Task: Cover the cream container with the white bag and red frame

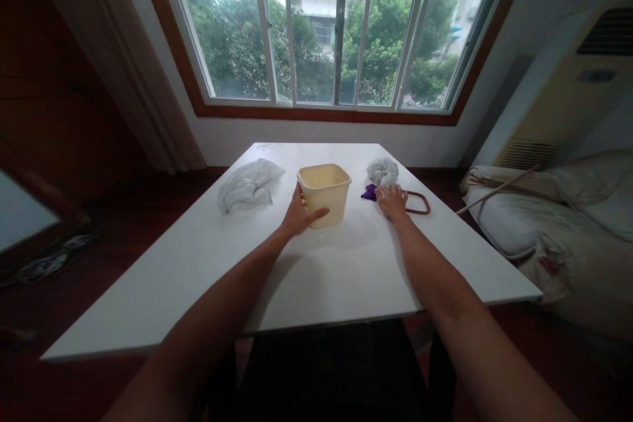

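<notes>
Centre frame, the left hand (pixel 299 214) holds a smooth, squarish tub (pixel 331 199); at right, the right hand (pixel 392 201) (grip unclear) adjoins a crumpled bag (pixel 382 170).

— How do the left arm (pixel 222 297) and right arm (pixel 438 270) lie?
— Bare, the 2 reach forward and slant inward.
— And the left hand (pixel 299 215)?
— Curved, its thumb (pixel 318 213) spread wide of the fingers (pixel 297 194).
— The right hand (pixel 392 201)?
— Back upward, fingers pointing forward.
</notes>
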Demonstrator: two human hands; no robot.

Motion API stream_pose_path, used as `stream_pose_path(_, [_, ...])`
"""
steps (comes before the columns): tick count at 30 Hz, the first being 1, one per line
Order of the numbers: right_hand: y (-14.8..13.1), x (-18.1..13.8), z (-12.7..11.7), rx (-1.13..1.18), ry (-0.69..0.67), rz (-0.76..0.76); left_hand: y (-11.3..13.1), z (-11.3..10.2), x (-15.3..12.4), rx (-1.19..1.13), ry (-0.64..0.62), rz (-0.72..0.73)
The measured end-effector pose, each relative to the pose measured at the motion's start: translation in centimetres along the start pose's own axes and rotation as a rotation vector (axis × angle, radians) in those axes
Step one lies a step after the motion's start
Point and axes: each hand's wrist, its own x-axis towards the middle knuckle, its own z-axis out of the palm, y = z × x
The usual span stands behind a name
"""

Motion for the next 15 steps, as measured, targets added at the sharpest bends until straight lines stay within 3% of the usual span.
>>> stream_pose_path(5, [-0.1,0.2,1.0,-0.015,-0.108,0.009,0.2,-0.1,-0.2,-0.035,-0.006,-0.002])
stream_pose_path(8, [-1.2,0.8,0.2,-0.021,-0.044,-0.022,0.1,-0.3,-0.1,-0.046,-0.009,-0.002])
stream_pose_path(12, [-4.5,1.5,-2.5,0.101,0.112,-0.271,0.0,-0.7,0.2,-0.035,0.013,0.009])
stream_pose_path(15, [-6.9,1.4,-4.0,0.204,0.113,-0.454,-0.4,-1.2,0.6,-0.012,0.044,0.021])
